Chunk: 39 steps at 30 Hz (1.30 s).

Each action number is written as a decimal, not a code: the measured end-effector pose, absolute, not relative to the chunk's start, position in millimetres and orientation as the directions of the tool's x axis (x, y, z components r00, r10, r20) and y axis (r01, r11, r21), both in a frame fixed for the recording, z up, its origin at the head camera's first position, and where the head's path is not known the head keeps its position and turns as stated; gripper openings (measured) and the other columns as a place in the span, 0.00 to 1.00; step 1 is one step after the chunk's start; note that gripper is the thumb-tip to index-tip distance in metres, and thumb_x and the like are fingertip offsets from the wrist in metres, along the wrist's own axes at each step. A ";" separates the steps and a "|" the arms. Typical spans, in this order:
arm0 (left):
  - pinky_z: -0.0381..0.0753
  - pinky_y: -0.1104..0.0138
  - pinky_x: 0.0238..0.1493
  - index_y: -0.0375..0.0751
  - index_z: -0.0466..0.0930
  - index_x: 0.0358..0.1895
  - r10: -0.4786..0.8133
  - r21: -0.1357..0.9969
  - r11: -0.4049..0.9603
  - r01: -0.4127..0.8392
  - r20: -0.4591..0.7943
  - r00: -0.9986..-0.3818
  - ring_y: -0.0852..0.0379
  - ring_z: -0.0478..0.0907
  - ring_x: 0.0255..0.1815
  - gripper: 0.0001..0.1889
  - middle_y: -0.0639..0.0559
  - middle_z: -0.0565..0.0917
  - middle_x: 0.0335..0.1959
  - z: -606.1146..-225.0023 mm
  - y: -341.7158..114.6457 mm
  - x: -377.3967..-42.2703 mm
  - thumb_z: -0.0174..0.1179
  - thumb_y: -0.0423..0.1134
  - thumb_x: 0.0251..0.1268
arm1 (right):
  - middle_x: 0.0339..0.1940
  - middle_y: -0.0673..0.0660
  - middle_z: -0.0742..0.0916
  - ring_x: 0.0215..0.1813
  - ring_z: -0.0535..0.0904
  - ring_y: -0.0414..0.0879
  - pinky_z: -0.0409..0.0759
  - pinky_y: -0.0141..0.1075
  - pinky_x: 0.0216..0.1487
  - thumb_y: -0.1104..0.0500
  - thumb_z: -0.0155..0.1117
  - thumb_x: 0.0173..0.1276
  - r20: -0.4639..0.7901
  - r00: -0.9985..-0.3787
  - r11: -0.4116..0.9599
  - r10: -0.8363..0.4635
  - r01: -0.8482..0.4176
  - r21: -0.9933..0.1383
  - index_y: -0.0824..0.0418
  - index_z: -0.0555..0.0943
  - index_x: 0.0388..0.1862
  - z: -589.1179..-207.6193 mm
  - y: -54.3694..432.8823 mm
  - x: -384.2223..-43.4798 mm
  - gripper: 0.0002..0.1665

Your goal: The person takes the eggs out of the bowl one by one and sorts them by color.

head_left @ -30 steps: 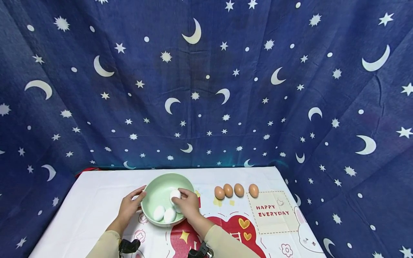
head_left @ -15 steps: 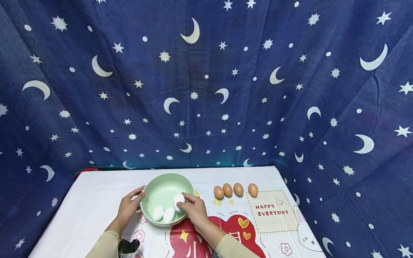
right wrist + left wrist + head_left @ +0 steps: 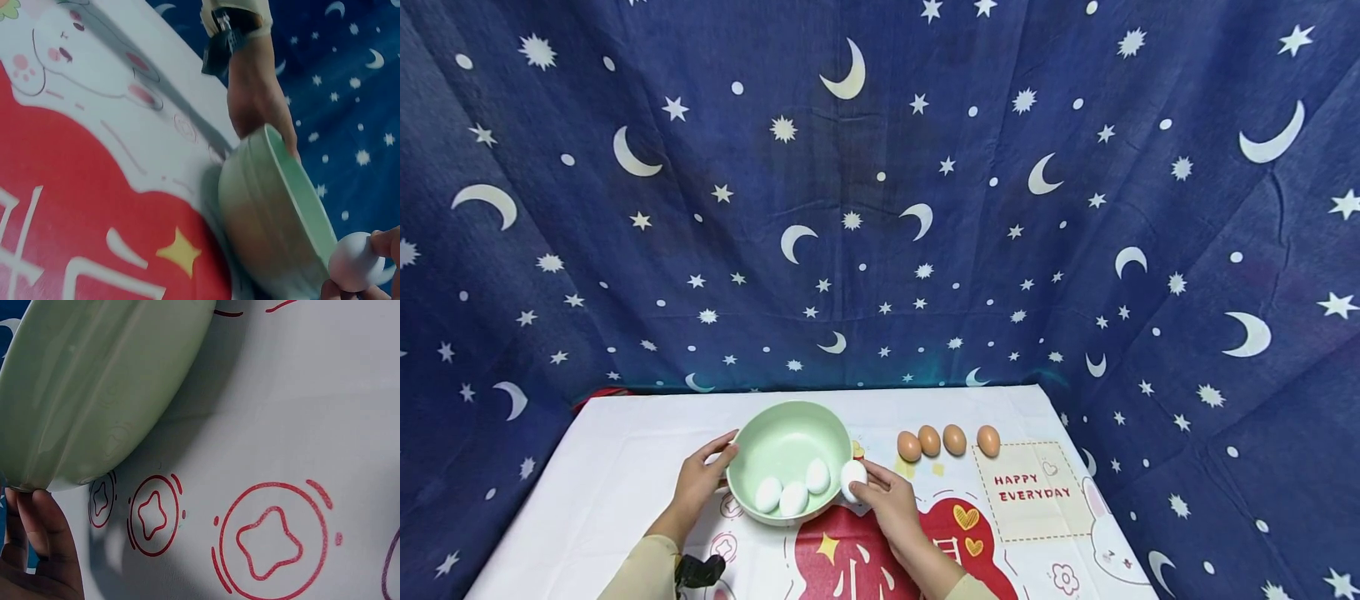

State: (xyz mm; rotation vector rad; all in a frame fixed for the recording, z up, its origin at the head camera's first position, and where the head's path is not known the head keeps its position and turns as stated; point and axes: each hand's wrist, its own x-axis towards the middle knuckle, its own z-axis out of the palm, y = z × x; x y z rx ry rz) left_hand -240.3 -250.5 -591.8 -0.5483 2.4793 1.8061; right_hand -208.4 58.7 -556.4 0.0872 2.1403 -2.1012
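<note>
A pale green bowl [image 3: 782, 437] stands on the table, with three white eggs [image 3: 793, 499] in its lower part. At its left rim, my left hand [image 3: 697, 479] grips the bowl between thumb and fingers; in the left wrist view the fingertips [image 3: 40, 499] press against the green outer wall. My right hand [image 3: 891, 504] pinches another white egg [image 3: 853, 481] just outside the bowl's right rim. In the right wrist view this egg [image 3: 357, 262] overlaps the rim, held between the thumb and fingers.
Several brown eggs [image 3: 954, 441] lie in a loose row to the right of the bowl. The white tablecloth [image 3: 647, 425] carries red and pink prints. A blue curtain [image 3: 880, 250] with moons and stars hangs behind the table.
My right hand has carried its white egg from over the bowl's inside rightward past the rim, uncovering another white egg in the bowl. The left hand stays on the bowl.
</note>
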 end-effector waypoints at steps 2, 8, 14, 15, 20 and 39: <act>0.87 0.69 0.42 0.42 0.69 0.71 -0.266 0.917 0.266 -0.297 -0.227 -0.937 0.54 0.80 0.50 0.28 0.37 0.71 0.63 -591.3 -250.1 -240.3 0.54 0.51 0.74 | 0.54 0.67 0.85 0.56 0.82 0.50 0.82 0.25 0.48 0.62 0.70 0.61 -0.148 -0.988 0.038 -0.040 0.146 -0.989 0.73 0.76 0.62 -560.1 67.8 -209.0 0.31; 0.86 0.71 0.40 0.42 0.69 0.71 -0.268 0.919 0.263 -0.295 -0.224 -0.937 0.58 0.80 0.47 0.29 0.37 0.71 0.62 -591.4 -249.7 -240.0 0.55 0.52 0.73 | 0.55 0.68 0.84 0.55 0.82 0.50 0.83 0.27 0.48 0.60 0.70 0.62 -0.173 -0.984 0.106 0.029 0.176 -0.979 0.74 0.74 0.64 -571.6 96.8 -213.5 0.33; 0.86 0.71 0.40 0.42 0.69 0.71 -0.273 0.918 0.261 -0.299 -0.227 -0.935 0.59 0.80 0.46 0.29 0.37 0.72 0.62 -592.2 -250.2 -240.2 0.55 0.52 0.73 | 0.54 0.67 0.85 0.56 0.82 0.50 0.82 0.26 0.47 0.57 0.71 0.61 -0.194 -0.977 0.155 0.091 0.206 -0.966 0.71 0.76 0.63 -581.4 120.7 -216.9 0.33; 0.86 0.71 0.40 0.42 0.69 0.71 -0.274 0.917 0.263 -0.301 -0.228 -0.934 0.59 0.80 0.46 0.29 0.37 0.72 0.62 -592.1 -250.2 -240.1 0.55 0.53 0.73 | 0.54 0.68 0.85 0.55 0.83 0.50 0.82 0.26 0.47 0.57 0.71 0.61 -0.194 -0.976 0.152 0.099 0.208 -0.966 0.71 0.76 0.63 -582.9 123.9 -217.5 0.33; 0.87 0.70 0.40 0.42 0.69 0.71 -0.272 0.916 0.265 -0.300 -0.228 -0.935 0.57 0.80 0.47 0.28 0.37 0.71 0.62 -591.3 -250.4 -239.9 0.54 0.52 0.74 | 0.54 0.69 0.85 0.53 0.83 0.48 0.83 0.25 0.42 0.58 0.72 0.61 -0.203 -0.969 0.145 0.139 0.223 -0.964 0.72 0.75 0.63 -589.8 135.9 -220.8 0.33; 0.86 0.71 0.40 0.42 0.69 0.71 -0.272 0.918 0.262 -0.296 -0.224 -0.936 0.59 0.80 0.45 0.29 0.37 0.72 0.62 -589.6 -249.7 -240.6 0.55 0.53 0.73 | 0.51 0.69 0.86 0.56 0.82 0.57 0.81 0.21 0.43 0.60 0.74 0.58 -0.132 -0.960 0.212 0.245 0.186 -0.959 0.71 0.80 0.58 -619.2 148.0 -233.1 0.29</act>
